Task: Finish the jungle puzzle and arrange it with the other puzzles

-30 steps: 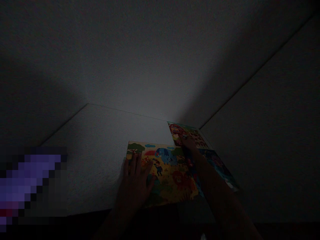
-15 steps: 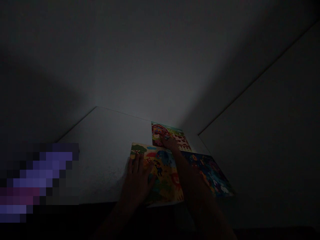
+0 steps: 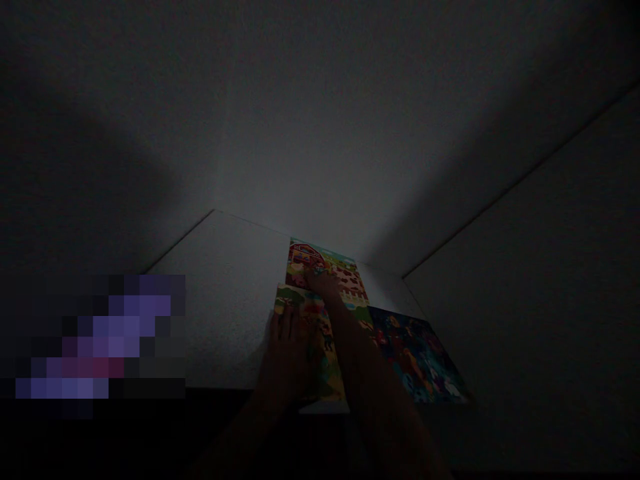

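My left hand (image 3: 287, 353) lies flat with its fingers apart on a yellow picture sheet (image 3: 333, 380) of cartoon animals and trees. Further away, my right hand (image 3: 324, 283) presses its outstretched fingers on a farm picture sheet (image 3: 345, 273) with a red barn and a fence. The farm sheet sits just beyond the yellow one, their edges meeting or nearly so; I cannot tell if they overlap. Right of them is a dark blue picture sheet (image 3: 415, 353), touched by neither hand. My right forearm crosses over the yellow sheet and hides part of it.
The sheets lie on a pale surface (image 3: 230, 300) in dim light. Beyond its far edge rises a pale, shadowed plane (image 3: 300, 133). At the left is a pixelated purple patch (image 3: 115, 340). The area along the bottom is nearly black.
The farm sheet has slid left under my right hand, so its left edge is closer in line with the yellow sheet's. My left hand stays on the yellow sheet. The view has shifted slightly.
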